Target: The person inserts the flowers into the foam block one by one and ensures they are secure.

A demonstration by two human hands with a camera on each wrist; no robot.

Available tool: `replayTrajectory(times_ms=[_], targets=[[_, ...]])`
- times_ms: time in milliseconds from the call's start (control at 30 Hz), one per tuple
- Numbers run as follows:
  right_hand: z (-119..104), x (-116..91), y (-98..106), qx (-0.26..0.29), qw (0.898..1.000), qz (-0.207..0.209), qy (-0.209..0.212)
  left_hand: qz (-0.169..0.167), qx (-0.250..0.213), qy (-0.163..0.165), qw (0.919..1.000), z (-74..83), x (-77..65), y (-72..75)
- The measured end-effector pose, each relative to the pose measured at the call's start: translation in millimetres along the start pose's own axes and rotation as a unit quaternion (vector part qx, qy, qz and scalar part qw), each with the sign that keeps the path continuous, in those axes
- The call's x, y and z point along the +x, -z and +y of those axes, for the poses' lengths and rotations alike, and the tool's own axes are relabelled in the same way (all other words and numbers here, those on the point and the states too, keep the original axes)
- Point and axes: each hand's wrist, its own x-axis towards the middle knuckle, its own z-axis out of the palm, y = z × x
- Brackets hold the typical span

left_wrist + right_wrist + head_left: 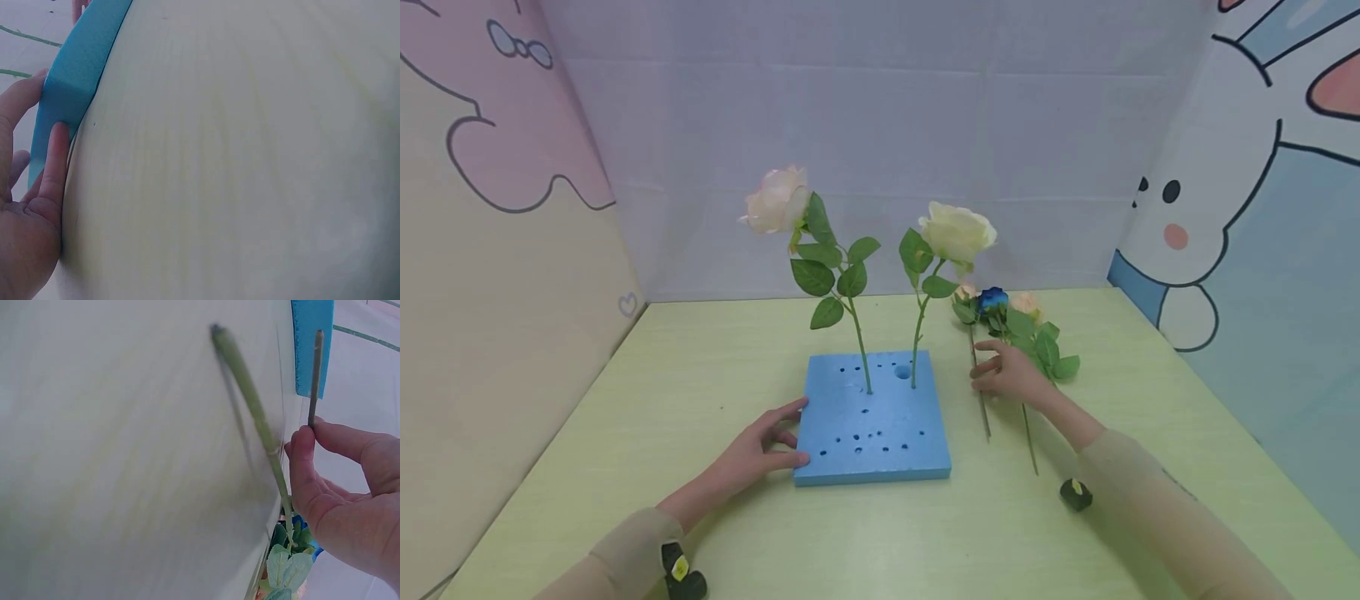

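A blue foam block (880,425) with several holes lies on the table. A pale pink rose (777,200) and a cream-white rose (957,232) stand in it on green stems. My left hand (760,446) rests against the block's left side, its thumb near the front corner and its fingers fairly straight. With thumb and fingertips, my right hand (1011,372) pinches the thin grey-brown stem (317,369) of a rose, to the right of the block. That stem runs back toward a pale peach rose (964,292), partly hidden by the white rose and leaves.
Beyond my right hand lie a blue rose (992,300) and another peach rose (1025,306) with green leaves. A green stem (256,406) lies beside the held one. The light table (722,342) meets a pale cloth backdrop, with cartoon panels at both sides.
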Motion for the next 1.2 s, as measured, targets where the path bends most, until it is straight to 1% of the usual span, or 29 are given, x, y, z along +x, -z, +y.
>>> replayTrajectory(times_ms=[333, 500, 667, 733, 833, 867, 1000, 1100, 1200], targets=[[1.0, -0.4, -0.1, 0.038, 0.999, -0.015, -0.027, 0.002, 0.003, 0.006, 1.0000, -0.5, 0.0, -0.8], [-1.3, -3.4, 1.1, 0.047, 0.999, 0.006, -0.025, 0.001, 0.009, 0.003, 1.0000, -2.7, 1.0, -1.5], [-5.6, -6.2, 2.2, 0.071, 0.997, 0.021, -0.027, 0.007, 0.016, 0.015, 0.9997, -3.7, 2.7, -2.5], [-8.0, -7.5, 2.8, 0.079, 0.996, 0.026, -0.023, 0.011, 0.018, 0.023, 0.9995, -3.3, 2.9, -2.6], [-11.2, -9.2, 3.6, 0.087, 0.995, 0.038, -0.014, 0.010, 0.024, 0.022, 0.9994, -3.1, 2.8, -2.3], [-12.3, -9.6, 4.1, 0.089, 0.995, 0.041, -0.012, 0.012, 0.021, 0.027, 0.9993, -2.9, 2.7, -2.4], [-15.5, -11.8, 7.1, 0.097, 0.994, 0.056, -0.001, 0.008, 0.023, 0.022, 0.9995, -2.0, 1.5, -1.7], [-17.9, -14.9, 9.5, 0.106, 0.992, 0.067, 0.015, 0.006, 0.022, 0.018, 0.9996, -0.3, 1.0, -1.2], [-21.4, -17.2, 11.7, 0.114, 0.990, 0.080, 0.031, 0.011, 0.017, 0.020, 0.9996, 0.8, 0.0, -2.3]])
